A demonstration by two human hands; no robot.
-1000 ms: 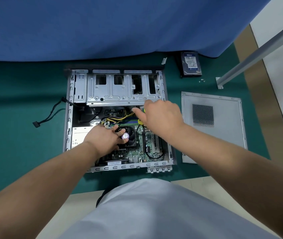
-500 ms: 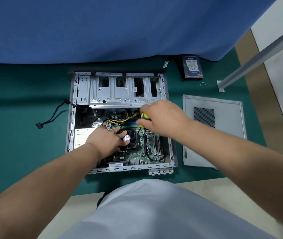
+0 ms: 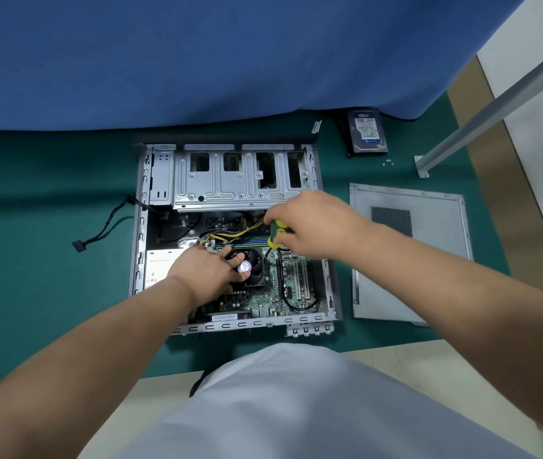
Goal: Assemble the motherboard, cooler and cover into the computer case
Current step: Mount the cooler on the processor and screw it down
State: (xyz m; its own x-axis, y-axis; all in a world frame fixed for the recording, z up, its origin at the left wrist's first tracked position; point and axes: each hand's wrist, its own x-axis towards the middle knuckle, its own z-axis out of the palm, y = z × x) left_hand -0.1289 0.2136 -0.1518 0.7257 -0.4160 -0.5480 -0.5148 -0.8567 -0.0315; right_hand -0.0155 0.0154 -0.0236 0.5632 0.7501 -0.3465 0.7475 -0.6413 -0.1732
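The open grey computer case (image 3: 137, 226) lies flat on the green mat. The green motherboard (image 3: 273, 293) sits inside it, with the black cooler fan (image 3: 256, 263) on top. My left hand (image 3: 207, 273) rests on the cooler, fingers curled around its left side next to the fan's shiny hub. My right hand (image 3: 313, 223) grips a yellow and green screwdriver (image 3: 276, 235) that points down at the cooler's upper right corner. The grey cover panel (image 3: 429, 276) lies flat to the right of the case.
A hard drive (image 3: 367, 130) lies at the back right near a blue curtain (image 3: 197, 54). A few small screws (image 3: 388, 162) sit beside a metal pole's foot (image 3: 422, 167). A black cable (image 3: 104, 226) trails out left of the case. The mat's front edge is close to my body.
My right hand has drawn back a little toward the cooler with the screwdriver, whose handle now shows more. My left hand stays on the cooler. The view shifted slightly.
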